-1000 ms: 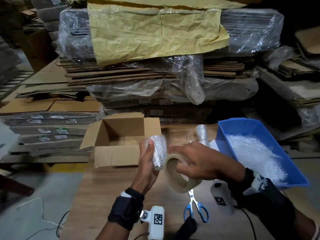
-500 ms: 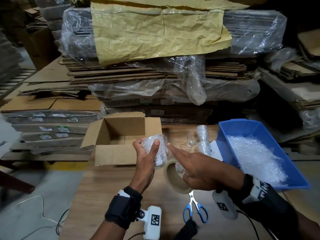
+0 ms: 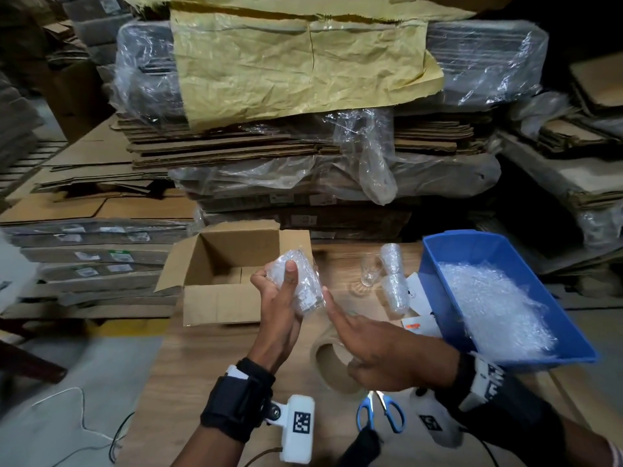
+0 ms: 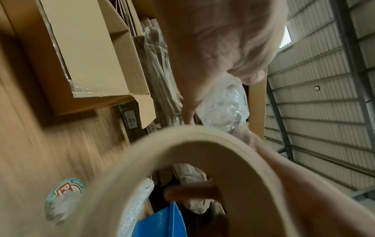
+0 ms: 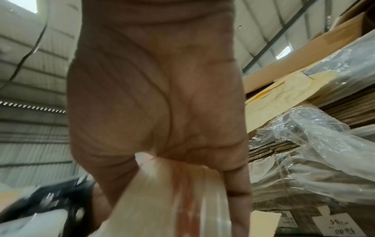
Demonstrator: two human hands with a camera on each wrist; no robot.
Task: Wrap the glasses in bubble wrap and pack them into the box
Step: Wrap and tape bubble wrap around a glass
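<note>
- Cardboard box (image 3: 219, 274), brown, flaps open, stands at the left of the wooden table (image 3: 188, 375); what shows of its interior holds no wrapped glass, so packing appears not yet begun.
- Left hand (image 3: 279, 308) is raised just right of the box and grips a glass wrapped in clear bubble wrap (image 3: 301, 284), thumb across the near face and fingers curled behind.
- Wrapped glass in hand stands roughly upright, long axis near vertical and leaning slightly; which end is the mouth cannot be told through the wrap.
- Right hand (image 3: 377, 348) has its forefinger stretched out toward the lower edge of the bundle, the other fingers curled round a beige roll of packing tape (image 3: 332, 365). Judgement: the wrap is being sealed.
- Blue-handled scissors (image 3: 379, 414) lie on the table below the right hand.
- Behind the hands, one bare clear glass (image 3: 369, 271) stands unwrapped; two further bubble-wrapped bundles (image 3: 392, 281) are just beside it.
- Blue plastic bin (image 3: 445, 261) at the right holds loose bubble wrap (image 3: 495, 305).
- Remaining, as judged: finish the seal, wrap the bare glass, load all bundles into the box.
</note>
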